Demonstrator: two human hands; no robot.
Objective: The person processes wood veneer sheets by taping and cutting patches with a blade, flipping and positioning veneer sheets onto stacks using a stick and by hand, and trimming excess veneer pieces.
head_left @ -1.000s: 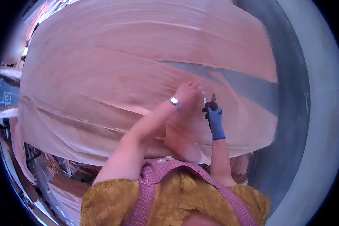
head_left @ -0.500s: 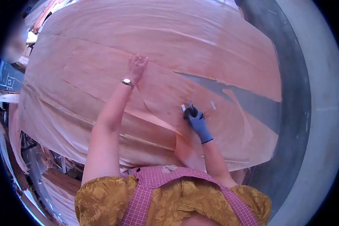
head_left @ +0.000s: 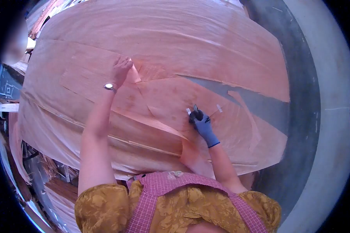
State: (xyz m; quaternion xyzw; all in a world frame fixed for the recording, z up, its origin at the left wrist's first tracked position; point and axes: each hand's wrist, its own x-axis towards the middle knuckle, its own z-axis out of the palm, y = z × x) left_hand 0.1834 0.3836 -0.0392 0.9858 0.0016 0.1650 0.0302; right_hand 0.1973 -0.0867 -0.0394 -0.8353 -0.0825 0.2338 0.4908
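Observation:
Thin reddish wood veneer sheets [head_left: 171,42] overlap in a broad stack in front of me. My left hand [head_left: 121,69], bare with a watch at the wrist, has its fingers closed on the edge of a veneer piece [head_left: 134,73], which is lifted and folded back there. My right hand [head_left: 203,123], in a blue and black glove, rests low over the veneer. A small knife-like tool [head_left: 196,107] pokes up from its closed fingers; its handle is hidden. Beside those fingers lies a small white strip [head_left: 189,111], and another white strip [head_left: 219,108] is farther right.
A narrow loose veneer sliver [head_left: 243,103] lies right of my gloved hand. Between sheets a grey gap [head_left: 217,90] shows. Grey floor [head_left: 299,128] borders the stack on the right. Veneer scraps [head_left: 60,188] are piled at lower left. A blurred patch covers part of the upper left.
My left hand has gone from lying on the veneer to gripping its edge, moving left and folding it back. My right hand has barely moved.

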